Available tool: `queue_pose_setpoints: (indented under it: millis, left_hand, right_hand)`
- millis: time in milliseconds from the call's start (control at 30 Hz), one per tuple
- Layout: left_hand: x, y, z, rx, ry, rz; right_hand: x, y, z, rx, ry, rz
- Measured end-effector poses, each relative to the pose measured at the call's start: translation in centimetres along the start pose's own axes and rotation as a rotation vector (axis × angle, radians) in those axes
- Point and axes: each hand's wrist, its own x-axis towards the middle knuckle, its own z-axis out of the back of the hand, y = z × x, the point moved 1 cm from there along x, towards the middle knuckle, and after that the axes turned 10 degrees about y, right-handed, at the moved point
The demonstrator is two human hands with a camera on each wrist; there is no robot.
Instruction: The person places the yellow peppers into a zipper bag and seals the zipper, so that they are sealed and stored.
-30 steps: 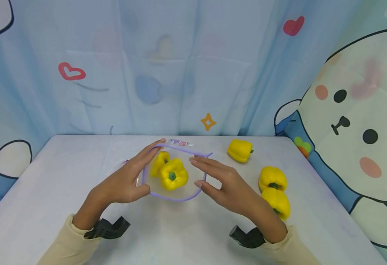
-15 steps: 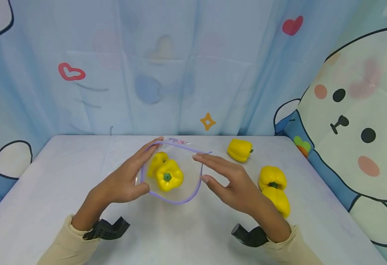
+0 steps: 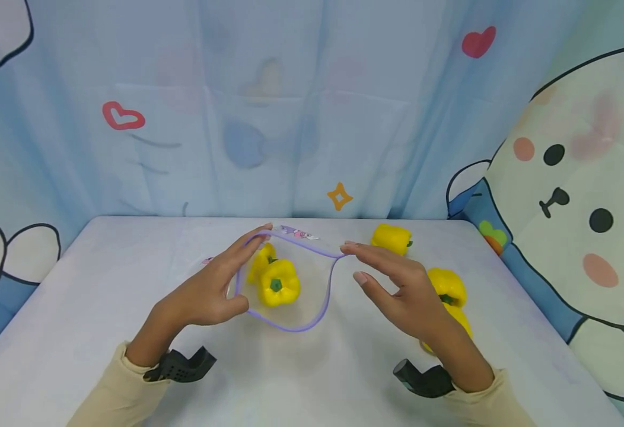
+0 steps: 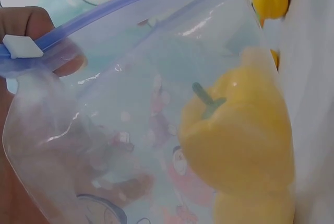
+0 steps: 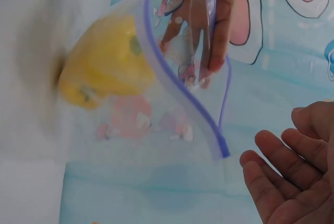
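A clear zip bag (image 3: 314, 281) with a purple zip rim stands with its mouth spread toward me. Two yellow bell peppers (image 3: 280, 283) with green stems lie inside it. My left hand (image 3: 213, 287) grips the bag's left side, thumb at the near rim and fingers along the far one. In the left wrist view a white slider (image 4: 23, 47) sits on the zip beside the thumb. My right hand (image 3: 394, 284), fingers extended and thumb apart, is just right of the bag and holds nothing. The right wrist view shows a gap between its fingertips and the bag's corner (image 5: 223, 148).
One yellow bell pepper (image 3: 390, 238) lies at the back right of the white table (image 3: 104, 267). Two more yellow peppers (image 3: 447, 283) sit together farther right, partly behind my right hand and forearm. A blue cartoon-print curtain (image 3: 269, 148) hangs behind the table.
My right hand has come off the bag's right rim and moved right. The rim there has drawn together into a pointed corner. My left hand keeps its hold.
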Motion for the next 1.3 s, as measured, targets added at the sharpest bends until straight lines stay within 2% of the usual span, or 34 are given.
queue_pose_setpoints:
  millis: [333,767,900,1100,1300]
  left_hand:
    - [0.0,0.1,-0.1,-0.011,0.019,-0.019]
    - [0.0,-0.1,0.0,0.010,-0.003,-0.089]
    - [-0.1,-0.3,0.3,0.000,-0.014,-0.105]
    - [-0.2,-0.6,0.5,-0.020,-0.002,-0.097]
    - [-0.2,-0.5,0.5,-0.031,-0.001,-0.105]
  right_hand:
    - [-2.2,-1.4,0.6,-0.026,-0.002,-0.052]
    - [-5.8,-3.0,1.1,-0.155,0.058,-0.287]
    - [-6.8,-3.4,1.8,-0.175,0.082,-0.318]
    - [-8.0,-3.7,2.9,-0.186,0.108,-0.347]
    - [-9.5,-4.0,4.1,-0.195,0.145,-0.440]
